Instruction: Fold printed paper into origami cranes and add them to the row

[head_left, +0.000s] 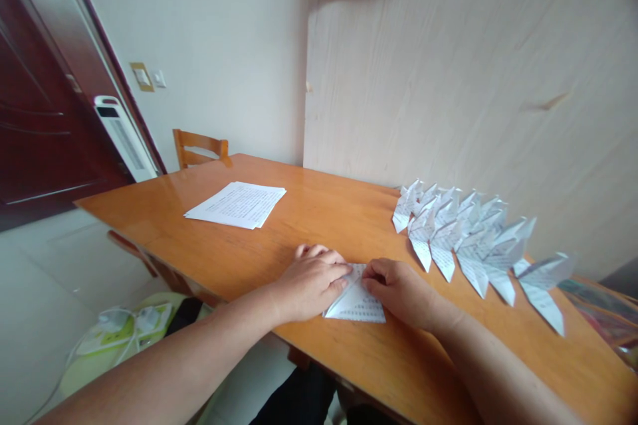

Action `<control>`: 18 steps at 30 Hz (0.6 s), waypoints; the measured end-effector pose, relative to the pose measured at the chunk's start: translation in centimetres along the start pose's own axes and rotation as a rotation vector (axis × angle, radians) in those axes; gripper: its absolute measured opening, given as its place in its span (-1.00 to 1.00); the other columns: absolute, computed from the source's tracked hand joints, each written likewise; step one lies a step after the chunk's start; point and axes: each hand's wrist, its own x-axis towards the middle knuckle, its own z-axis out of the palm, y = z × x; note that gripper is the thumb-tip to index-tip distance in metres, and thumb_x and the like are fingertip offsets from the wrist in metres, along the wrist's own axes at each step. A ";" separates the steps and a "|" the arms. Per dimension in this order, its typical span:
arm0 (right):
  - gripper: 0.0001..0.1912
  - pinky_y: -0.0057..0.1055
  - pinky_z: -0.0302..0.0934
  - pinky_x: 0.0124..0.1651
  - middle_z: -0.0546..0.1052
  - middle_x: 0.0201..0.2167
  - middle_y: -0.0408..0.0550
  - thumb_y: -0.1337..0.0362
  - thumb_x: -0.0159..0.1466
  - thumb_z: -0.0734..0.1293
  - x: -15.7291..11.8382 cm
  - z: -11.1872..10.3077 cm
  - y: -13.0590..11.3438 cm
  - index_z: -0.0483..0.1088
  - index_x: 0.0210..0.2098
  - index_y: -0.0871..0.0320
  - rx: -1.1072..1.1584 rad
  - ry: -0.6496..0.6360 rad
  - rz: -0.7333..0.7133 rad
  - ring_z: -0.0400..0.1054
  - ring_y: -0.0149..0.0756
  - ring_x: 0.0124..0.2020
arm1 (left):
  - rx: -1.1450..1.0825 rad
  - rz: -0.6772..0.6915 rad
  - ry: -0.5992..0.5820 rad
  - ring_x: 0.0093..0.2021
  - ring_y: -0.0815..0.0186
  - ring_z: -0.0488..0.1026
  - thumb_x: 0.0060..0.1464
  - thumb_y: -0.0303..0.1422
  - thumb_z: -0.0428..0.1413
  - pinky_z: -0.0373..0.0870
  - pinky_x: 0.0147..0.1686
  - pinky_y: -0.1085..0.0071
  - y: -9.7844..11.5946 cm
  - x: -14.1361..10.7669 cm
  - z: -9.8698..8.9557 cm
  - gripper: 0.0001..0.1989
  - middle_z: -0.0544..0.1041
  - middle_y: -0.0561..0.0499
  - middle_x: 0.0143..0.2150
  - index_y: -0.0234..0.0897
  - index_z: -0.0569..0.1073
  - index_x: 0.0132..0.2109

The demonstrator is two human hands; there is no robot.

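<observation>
A folded sheet of printed paper (356,305) lies near the table's front edge, narrowed to a point shape with a crease across it. My left hand (316,279) rests over its left side, fingers stretched out and lying flat, thumb on the paper. At its upper right edge, my right hand (399,285) has thumb and forefinger closed in a pinch on the paper, with the other fingers curled. The hands partly cover the sheet's sides.
Several folded paper pieces (468,232) stand in rows on the right of the wooden table (323,206). A stack of printed sheets (236,204) lies at the left. A chair (199,148) stands beyond the far edge; a power strip (124,329) is at lower left.
</observation>
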 end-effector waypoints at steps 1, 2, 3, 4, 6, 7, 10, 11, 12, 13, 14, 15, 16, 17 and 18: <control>-0.83 -0.45 0.05 -0.42 0.46 -0.50 -0.15 0.30 0.27 0.23 0.2 0.0 0.0 0.40 -0.42 0.15 0.005 -0.003 0.014 0.28 -0.37 -0.47 | -0.002 -0.002 0.003 0.09 0.14 0.29 0.37 -0.23 -0.10 0.10 0.03 0.14 0.0 0.0 0.1 -0.67 0.49 0.04 0.08 0.00 0.46 0.14; -0.81 -0.45 0.03 -0.44 0.45 -0.52 -0.15 0.28 0.28 0.21 0.3 0.0 -0.1 0.39 -0.42 0.15 0.004 -0.001 0.029 0.27 -0.37 -0.49 | -0.004 -0.003 0.003 0.10 0.14 0.28 0.37 -0.23 -0.10 0.10 0.03 0.14 0.0 0.0 0.1 -0.67 0.49 0.04 0.08 0.01 0.46 0.14; -0.78 -0.45 0.01 -0.46 0.45 -0.53 -0.15 0.25 0.30 0.20 0.4 0.1 -0.2 0.39 -0.43 0.15 -0.004 0.003 0.046 0.27 -0.37 -0.50 | -0.008 -0.003 0.000 0.10 0.14 0.28 0.37 -0.22 -0.10 0.10 0.02 0.15 0.0 0.0 0.1 -0.67 0.49 0.03 0.08 0.01 0.45 0.15; -0.74 -0.45 -0.01 -0.46 0.44 -0.54 -0.15 0.21 0.32 0.19 0.6 0.1 -0.3 0.38 -0.44 0.15 -0.021 0.011 0.065 0.26 -0.37 -0.50 | -0.011 -0.002 -0.003 0.10 0.14 0.28 0.37 -0.22 -0.09 0.11 0.01 0.15 0.0 0.0 0.1 -0.66 0.48 0.03 0.08 0.01 0.45 0.16; -0.68 -0.44 -0.02 -0.46 0.45 -0.54 -0.13 0.13 0.34 0.18 0.8 0.2 -0.6 0.36 -0.46 0.14 -0.067 0.035 0.106 0.27 -0.36 -0.50 | -0.017 -0.001 -0.006 0.10 0.13 0.28 0.36 -0.22 -0.09 0.12 0.01 0.15 0.0 0.0 0.0 -0.66 0.48 0.02 0.08 0.01 0.44 0.16; -0.66 -0.44 -0.03 -0.46 0.46 -0.54 -0.12 0.10 0.35 0.18 0.9 0.3 -0.7 0.35 -0.47 0.14 -0.092 0.046 0.125 0.28 -0.35 -0.49 | -0.018 -0.002 -0.005 0.09 0.13 0.28 0.36 -0.22 -0.09 0.12 0.00 0.15 0.0 -0.1 0.0 -0.66 0.48 0.02 0.07 0.01 0.45 0.16; -0.66 -0.43 -0.04 -0.44 0.49 -0.52 -0.09 0.07 0.34 0.21 1.1 0.5 -0.9 0.34 -0.47 0.12 -0.150 0.054 0.159 0.30 -0.34 -0.47 | -0.018 -0.005 -0.002 0.08 0.12 0.29 0.35 -0.23 -0.08 0.12 0.00 0.14 -0.1 -0.1 0.0 -0.67 0.48 0.01 0.06 0.00 0.45 0.15; -0.67 -0.43 -0.05 -0.44 0.49 -0.52 -0.09 0.06 0.34 0.22 1.2 0.6 -0.9 0.34 -0.46 0.12 -0.162 0.050 0.167 0.30 -0.34 -0.47 | -0.018 -0.005 -0.003 0.08 0.12 0.29 0.35 -0.23 -0.07 0.12 0.01 0.14 -0.1 -0.1 0.1 -0.67 0.48 0.01 0.06 0.00 0.45 0.15; -0.67 -0.43 -0.05 -0.44 0.50 -0.52 -0.09 0.06 0.34 0.23 1.2 0.7 -0.9 0.34 -0.46 0.11 -0.174 0.045 0.173 0.30 -0.34 -0.48 | -0.018 -0.006 -0.004 0.08 0.11 0.28 0.34 -0.24 -0.06 0.12 0.01 0.14 -0.1 -0.1 0.1 -0.67 0.48 0.01 0.06 0.00 0.45 0.14; -0.68 -0.43 -0.06 -0.44 0.50 -0.52 -0.09 0.06 0.33 0.24 1.2 0.7 -0.9 0.34 -0.46 0.11 -0.186 0.041 0.178 0.30 -0.33 -0.48 | -0.019 -0.008 -0.006 0.09 0.11 0.28 0.33 -0.25 -0.05 0.12 0.01 0.14 -0.1 -0.1 0.1 -0.68 0.49 0.01 0.06 0.00 0.45 0.15; -0.68 -0.42 -0.06 -0.45 0.50 -0.52 -0.09 0.05 0.33 0.24 1.3 0.8 -0.9 0.34 -0.45 0.10 -0.198 0.039 0.182 0.30 -0.33 -0.48 | -0.022 -0.010 -0.008 0.09 0.10 0.28 0.33 -0.25 -0.05 0.12 0.01 0.14 -0.1 -0.1 0.1 -0.67 0.49 0.02 0.06 0.01 0.45 0.15; -0.69 -0.42 -0.07 -0.45 0.50 -0.51 -0.08 0.05 0.33 0.24 1.3 0.8 -1.0 0.34 -0.45 0.10 -0.211 0.037 0.187 0.30 -0.33 -0.49 | -0.025 -0.014 -0.010 0.10 0.10 0.28 0.33 -0.26 -0.05 0.12 0.01 0.13 -0.1 -0.1 0.1 -0.67 0.49 0.02 0.07 0.01 0.45 0.15; -0.70 -0.42 -0.08 -0.45 0.50 -0.51 -0.08 0.05 0.33 0.24 1.3 0.9 -1.0 0.34 -0.44 0.10 -0.223 0.036 0.192 0.29 -0.32 -0.49 | -0.031 -0.017 -0.011 0.10 0.10 0.27 0.32 -0.26 -0.04 0.12 0.01 0.13 -0.1 -0.1 0.1 -0.68 0.49 0.02 0.07 0.01 0.45 0.14; -0.70 -0.41 -0.08 -0.45 0.50 -0.51 -0.08 0.05 0.32 0.24 1.3 0.9 -1.0 0.33 -0.44 0.09 -0.232 0.037 0.196 0.29 -0.32 -0.49 | -0.037 -0.019 -0.013 0.11 0.10 0.27 0.32 -0.26 -0.04 0.12 0.01 0.13 -0.1 -0.1 0.1 -0.68 0.49 0.03 0.08 0.01 0.46 0.14; -0.70 -0.41 -0.09 -0.45 0.50 -0.51 -0.08 0.05 0.32 0.24 1.3 0.9 -1.0 0.33 -0.45 0.09 -0.239 0.038 0.199 0.29 -0.32 -0.50 | -0.044 -0.019 -0.012 0.12 0.09 0.27 0.31 -0.27 -0.03 0.12 0.01 0.13 -0.2 -0.1 0.1 -0.68 0.49 0.03 0.09 0.00 0.46 0.13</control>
